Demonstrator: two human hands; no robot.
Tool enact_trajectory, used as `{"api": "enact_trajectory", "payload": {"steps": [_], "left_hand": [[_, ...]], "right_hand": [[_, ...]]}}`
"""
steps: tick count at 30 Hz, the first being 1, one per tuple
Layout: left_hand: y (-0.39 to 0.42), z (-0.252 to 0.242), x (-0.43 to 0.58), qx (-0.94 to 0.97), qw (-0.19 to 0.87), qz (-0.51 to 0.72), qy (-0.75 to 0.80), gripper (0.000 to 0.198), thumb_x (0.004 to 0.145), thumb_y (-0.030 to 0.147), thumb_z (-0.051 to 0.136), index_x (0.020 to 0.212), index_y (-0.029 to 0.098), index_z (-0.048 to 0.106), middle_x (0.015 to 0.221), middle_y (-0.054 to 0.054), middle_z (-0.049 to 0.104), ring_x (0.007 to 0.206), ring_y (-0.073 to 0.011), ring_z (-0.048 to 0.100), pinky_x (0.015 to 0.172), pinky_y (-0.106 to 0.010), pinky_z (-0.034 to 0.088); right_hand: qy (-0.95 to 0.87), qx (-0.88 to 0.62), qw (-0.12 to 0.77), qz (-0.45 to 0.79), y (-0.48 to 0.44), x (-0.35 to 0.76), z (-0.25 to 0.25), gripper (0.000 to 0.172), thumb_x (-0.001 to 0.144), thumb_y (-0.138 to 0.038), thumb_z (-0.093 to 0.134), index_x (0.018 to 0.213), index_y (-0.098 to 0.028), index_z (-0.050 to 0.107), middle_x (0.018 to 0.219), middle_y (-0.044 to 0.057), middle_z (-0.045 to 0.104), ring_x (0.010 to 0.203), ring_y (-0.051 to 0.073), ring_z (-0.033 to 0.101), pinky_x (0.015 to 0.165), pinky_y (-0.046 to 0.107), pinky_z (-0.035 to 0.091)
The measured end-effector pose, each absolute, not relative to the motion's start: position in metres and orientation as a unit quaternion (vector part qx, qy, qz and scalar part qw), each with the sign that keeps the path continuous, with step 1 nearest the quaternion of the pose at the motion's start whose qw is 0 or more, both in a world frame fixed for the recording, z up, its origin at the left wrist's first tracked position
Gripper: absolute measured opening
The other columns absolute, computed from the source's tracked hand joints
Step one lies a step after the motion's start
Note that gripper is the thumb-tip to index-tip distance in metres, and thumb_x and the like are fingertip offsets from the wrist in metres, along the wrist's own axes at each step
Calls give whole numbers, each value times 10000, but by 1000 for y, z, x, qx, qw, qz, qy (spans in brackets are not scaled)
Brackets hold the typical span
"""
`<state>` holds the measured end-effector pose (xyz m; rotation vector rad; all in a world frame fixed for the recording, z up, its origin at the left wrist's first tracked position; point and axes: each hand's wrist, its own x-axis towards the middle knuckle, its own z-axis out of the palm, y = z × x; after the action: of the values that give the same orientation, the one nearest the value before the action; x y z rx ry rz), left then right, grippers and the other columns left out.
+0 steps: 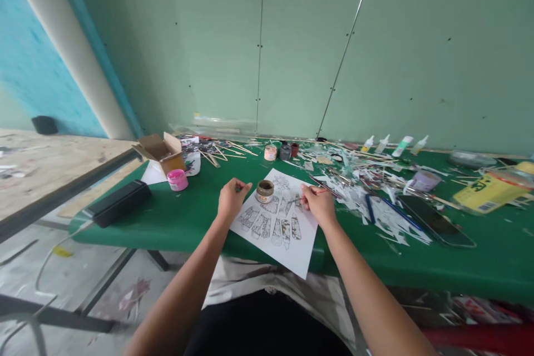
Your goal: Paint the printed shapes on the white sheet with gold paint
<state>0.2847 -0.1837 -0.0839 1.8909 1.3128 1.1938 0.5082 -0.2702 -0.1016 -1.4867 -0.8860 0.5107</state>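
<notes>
A white sheet (302, 253) printed with black line drawings lies at the table's front edge, a few of its shapes coloured brownish gold. On its upper left part stands an open jar (265, 192) with dark olive-brown paint inside. My right hand (319, 204) is closed around a thin paintbrush (315, 192), whose tip points left over the drawings. Just left of the jar, by the sheet's left edge, my left hand (232, 198) has its fingers curled together; whatever they may hold is hidden.
Left are a pink jar (177, 180), an open cardboard box (164, 156) and a black oblong device (119, 202). Behind stand a peach jar (270, 152) and a dark jar (285, 151). Right lie paper scraps (359, 183), a phone (436, 221) and a yellow container (492, 192).
</notes>
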Motion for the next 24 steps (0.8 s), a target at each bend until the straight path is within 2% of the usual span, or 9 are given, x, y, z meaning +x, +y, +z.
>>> {"api": "enact_trajectory", "payload": {"steps": [3,5,7,9,11,14,20,22,24], "left_hand": [[-187,-82,284,704,292,435,480,475,852,501,475,486,202,423,436,18,465,438,-135,467,479,-253,328],[-187,-83,284,696,315,444,469,514,896,496,385,473,205,406,422,17,443,415,-133,454,480,-260,341],[-186,-84,284,676,314,472,471,357,883,396,436,582,205,451,499,30,484,435,-128,473,492,-251,356],[-184,-85,285,663,289,497,479,79,775,229,565,770,210,489,677,36,560,484,-111,493,521,-237,373],[-183,-86,286,668,262,500,485,278,665,129,629,884,219,483,825,26,587,528,-98,499,550,-230,381],[-182,-87,285,690,258,471,486,184,703,216,637,751,213,459,708,40,544,529,-110,477,531,-233,347],[-182,-88,284,714,263,448,470,418,808,412,536,548,204,283,485,58,288,489,-120,374,495,-242,270],[-182,-89,284,706,266,459,470,402,828,437,501,567,206,301,500,53,321,491,-120,375,497,-245,281],[-182,-90,284,692,274,486,458,242,814,389,510,690,209,408,623,33,468,547,-124,449,533,-242,343]], "right_hand": [[-383,-648,620,220,-270,508,-101,461,685,-617,607,482,-213,522,414,10,562,305,119,434,353,252,355],[-382,-651,618,220,-270,508,-101,458,688,-614,603,480,-214,521,415,9,559,306,119,432,355,253,353],[-381,-652,617,221,-271,507,-100,460,686,-613,607,475,-213,520,411,7,555,305,117,429,357,253,352],[-380,-650,619,225,-271,507,-99,464,683,-616,613,474,-213,518,410,7,555,305,117,426,357,252,349],[-379,-649,619,229,-271,507,-99,468,681,-620,619,474,-212,517,412,8,556,308,118,426,357,253,349],[-375,-647,621,233,-271,507,-99,471,671,-622,633,474,-210,519,410,4,553,311,116,425,358,248,347],[-375,-639,627,241,-270,508,-102,474,658,-622,655,479,-200,534,410,-2,546,310,107,425,344,237,341],[-364,-635,637,240,-269,510,-103,471,655,-620,661,484,-198,541,415,-3,549,308,106,436,341,235,353],[-341,-624,658,245,-268,510,-103,468,652,-614,668,485,-196,539,413,-8,545,302,101,440,335,229,367]]}}
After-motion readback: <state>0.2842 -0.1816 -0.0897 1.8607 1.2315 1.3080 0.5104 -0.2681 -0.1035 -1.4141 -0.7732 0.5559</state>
